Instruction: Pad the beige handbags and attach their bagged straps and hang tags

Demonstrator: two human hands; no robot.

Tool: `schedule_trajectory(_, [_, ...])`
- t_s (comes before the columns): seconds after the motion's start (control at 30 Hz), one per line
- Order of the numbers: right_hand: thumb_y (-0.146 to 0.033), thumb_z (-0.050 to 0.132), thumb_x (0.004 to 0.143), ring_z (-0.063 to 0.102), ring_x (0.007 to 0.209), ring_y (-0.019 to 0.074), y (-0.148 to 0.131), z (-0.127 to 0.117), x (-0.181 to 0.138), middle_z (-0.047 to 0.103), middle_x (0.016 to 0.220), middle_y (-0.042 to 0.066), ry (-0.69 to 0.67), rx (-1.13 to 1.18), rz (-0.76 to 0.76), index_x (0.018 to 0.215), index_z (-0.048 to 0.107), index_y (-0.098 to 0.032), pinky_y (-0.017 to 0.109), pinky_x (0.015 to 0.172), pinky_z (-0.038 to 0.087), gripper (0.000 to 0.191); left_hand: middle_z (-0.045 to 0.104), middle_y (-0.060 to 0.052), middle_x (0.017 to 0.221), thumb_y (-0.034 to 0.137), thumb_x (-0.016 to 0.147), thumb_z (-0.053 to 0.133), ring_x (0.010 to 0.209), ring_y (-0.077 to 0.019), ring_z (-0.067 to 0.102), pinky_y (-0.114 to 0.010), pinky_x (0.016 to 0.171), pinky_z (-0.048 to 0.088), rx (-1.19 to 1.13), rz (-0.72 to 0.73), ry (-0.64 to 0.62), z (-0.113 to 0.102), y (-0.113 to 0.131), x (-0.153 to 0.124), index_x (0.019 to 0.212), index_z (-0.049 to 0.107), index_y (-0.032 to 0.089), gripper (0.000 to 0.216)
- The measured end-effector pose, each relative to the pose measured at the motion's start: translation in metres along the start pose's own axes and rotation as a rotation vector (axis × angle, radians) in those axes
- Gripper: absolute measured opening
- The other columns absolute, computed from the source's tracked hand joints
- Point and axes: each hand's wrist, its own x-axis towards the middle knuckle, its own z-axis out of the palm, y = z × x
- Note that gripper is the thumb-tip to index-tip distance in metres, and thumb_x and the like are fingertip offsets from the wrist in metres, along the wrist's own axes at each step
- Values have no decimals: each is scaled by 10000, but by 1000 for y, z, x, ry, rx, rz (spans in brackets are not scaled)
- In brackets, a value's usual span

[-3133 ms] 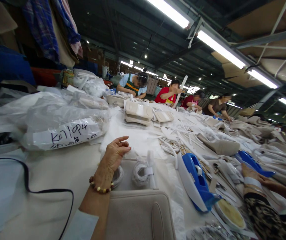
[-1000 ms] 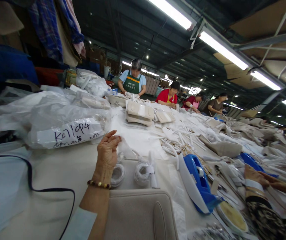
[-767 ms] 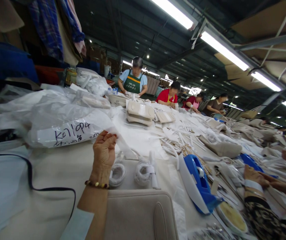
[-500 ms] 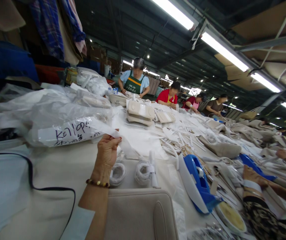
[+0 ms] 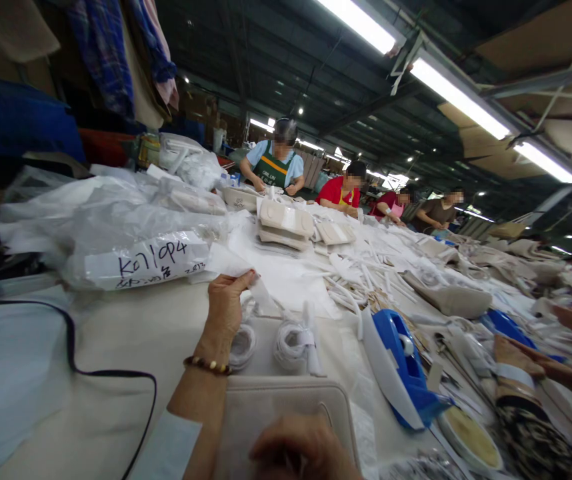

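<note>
My left hand (image 5: 226, 303), with a beaded bracelet at the wrist, pinches the edge of a thin white paper sheet (image 5: 266, 297) between thumb and fingers. My right hand (image 5: 309, 443) is smeared by motion at the bottom middle, over a beige leather bag (image 5: 246, 403) lying flat in front of me; its fingers are too blurred to read. Just beyond the bag are two white-wrapped coiled straps or handles: one coil (image 5: 289, 343) stands in full view, and another coil (image 5: 243, 348) is partly behind my left wrist.
A blue-and-white tape dispenser (image 5: 403, 373) and a round dish of yellowish stuff (image 5: 470, 437) stand at right, near a co-worker's hand (image 5: 519, 357). Plastic-wrapped goods (image 5: 141, 260) fill the left. Stacked beige bag parts (image 5: 286, 220) lie farther back, with several people working beyond.
My right hand has come into view over the bag. My left hand still pinches the white paper, and the view has shifted slightly.
</note>
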Motion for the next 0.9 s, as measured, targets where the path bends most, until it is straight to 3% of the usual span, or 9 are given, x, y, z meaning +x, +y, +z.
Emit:
schedule_trajectory(0.1, [-274,643,780,596,623,162,16,5,22,628,677,12,441,-276,-333,1060,589,-186,253,587,481,299,673,13,574,233,430,778,544,-117,582,-248,602,476,25,-16,-41,1,-1,-2,572,685,150,188])
schedule_trajectory(0.2, [-130,564,793,629,756,195,31,11,30,675,840,62,632,-479,-504,1213,506,-192,281,662,517,428,672,11,574,241,452,775,545,-118,581,-247,605,471,72,-15,-70,0,-5,-2,572,684,150,176])
schedule_trajectory(0.3, [-104,590,770,653,775,173,50,16,30,687,922,58,690,-416,-390,1174,534,-198,238,681,536,419,691,-11,615,280,514,750,604,-133,609,-251,652,477,135,-6,-96,2,-8,-5,614,696,140,180])
schedule_trajectory(0.43, [-110,652,706,652,727,153,64,19,28,686,872,25,679,-291,-249,1118,583,-191,211,668,536,426,679,-27,584,338,589,699,582,-143,616,-257,635,479,232,23,-118,11,-3,-11,631,664,127,218])
schedule_trajectory(0.57, [-91,654,688,650,791,157,63,19,29,690,916,33,690,-226,-235,1085,611,-191,207,703,523,411,670,11,590,335,592,699,574,-139,617,-240,601,472,346,103,-121,14,3,-15,691,607,162,220])
schedule_trajectory(0.7, [-98,658,691,639,792,160,61,19,31,683,898,35,679,-199,-246,1068,624,-185,220,713,515,388,655,6,572,300,596,688,540,-148,599,-235,541,441,532,152,-155,4,5,-24,662,612,155,176])
schedule_trajectory(0.9, [-90,658,686,621,768,162,59,18,31,675,872,38,673,-182,-258,1045,630,-179,239,711,507,371,625,29,625,318,677,662,579,-118,557,-220,584,434,745,299,-246,-17,26,-66,689,611,176,151])
